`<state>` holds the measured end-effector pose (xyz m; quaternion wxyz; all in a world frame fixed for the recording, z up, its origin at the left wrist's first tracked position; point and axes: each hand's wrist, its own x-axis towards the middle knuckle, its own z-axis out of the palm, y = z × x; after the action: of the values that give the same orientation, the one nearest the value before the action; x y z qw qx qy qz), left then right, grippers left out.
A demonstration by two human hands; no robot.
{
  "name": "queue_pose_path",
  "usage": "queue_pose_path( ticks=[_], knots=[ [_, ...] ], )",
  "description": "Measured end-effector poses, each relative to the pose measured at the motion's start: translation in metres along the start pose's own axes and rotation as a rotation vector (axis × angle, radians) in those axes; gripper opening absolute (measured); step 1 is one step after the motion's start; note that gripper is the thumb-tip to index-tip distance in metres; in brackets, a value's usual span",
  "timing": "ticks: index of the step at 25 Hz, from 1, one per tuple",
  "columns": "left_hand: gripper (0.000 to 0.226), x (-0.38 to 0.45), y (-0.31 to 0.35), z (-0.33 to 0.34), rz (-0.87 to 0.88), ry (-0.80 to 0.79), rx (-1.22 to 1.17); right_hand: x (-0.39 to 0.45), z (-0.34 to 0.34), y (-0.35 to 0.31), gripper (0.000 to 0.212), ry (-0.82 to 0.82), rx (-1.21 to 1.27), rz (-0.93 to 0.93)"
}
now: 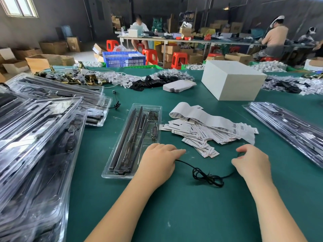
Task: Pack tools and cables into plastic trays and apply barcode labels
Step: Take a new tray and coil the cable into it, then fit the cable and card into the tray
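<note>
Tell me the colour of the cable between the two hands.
Black cable, seen in the head view.

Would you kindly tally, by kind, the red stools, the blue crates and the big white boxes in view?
Red stools: 4 plainly visible; others behind may be hidden
Blue crates: 1
Big white boxes: 1
Total: 6

Soft daylight is coming in from the pale window [19, 6] at the upper left, leaving the grey back wall dim. Glare is streaking across the clear plastic trays [40, 137] stacked along the green tabletop's [174, 206] left edge. Wide-angle distortion is bending the edges; distant workers are looking soft.
</note>
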<state>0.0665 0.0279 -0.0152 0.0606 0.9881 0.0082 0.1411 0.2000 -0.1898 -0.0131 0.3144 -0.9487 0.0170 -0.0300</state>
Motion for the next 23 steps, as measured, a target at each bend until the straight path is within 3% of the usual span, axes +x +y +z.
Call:
queue_pose_path(
  ticks=[3, 5, 8, 11, 14, 17, 20, 23],
  knots=[
    [0.058, -0.001, 0.03, -0.001, 0.185, 0.002, -0.027, -0.006, 0.007, -0.008, 0.042, 0.003, 0.132, -0.151],
    [0.056, -0.001, 0.048, 0.004, 0.248, -0.028, -0.057, -0.005, 0.009, -0.004, 0.058, 0.025, -0.079, -0.198],
    [0.057, -0.003, 0.061, 0.01, 0.212, -0.052, -0.109, 0.005, 0.003, 0.009, 0.063, -0.019, -0.406, -0.123],
    [0.043, 0.0, 0.067, 0.012, 0.161, -0.061, -0.038, 0.006, 0.006, 0.006, 0.052, 0.003, -0.33, -0.106],
    [0.028, 0.004, 0.067, 0.013, 0.193, -0.078, -0.032, 0.006, 0.013, 0.004, 0.055, 0.007, -0.378, -0.119],
    [0.021, 0.005, 0.057, 0.004, 0.185, 0.087, -0.25, 0.009, 0.012, 0.007, 0.041, 0.052, -0.291, -0.18],
    [0.032, 0.005, 0.04, -0.015, 0.012, 0.262, -0.716, -0.001, 0.009, -0.005, 0.02, 0.183, -0.075, -0.295],
    [0.037, 0.008, 0.022, -0.028, -0.154, 0.402, -1.107, -0.013, 0.01, -0.035, 0.018, 0.035, 0.281, -0.395]
  ],
)
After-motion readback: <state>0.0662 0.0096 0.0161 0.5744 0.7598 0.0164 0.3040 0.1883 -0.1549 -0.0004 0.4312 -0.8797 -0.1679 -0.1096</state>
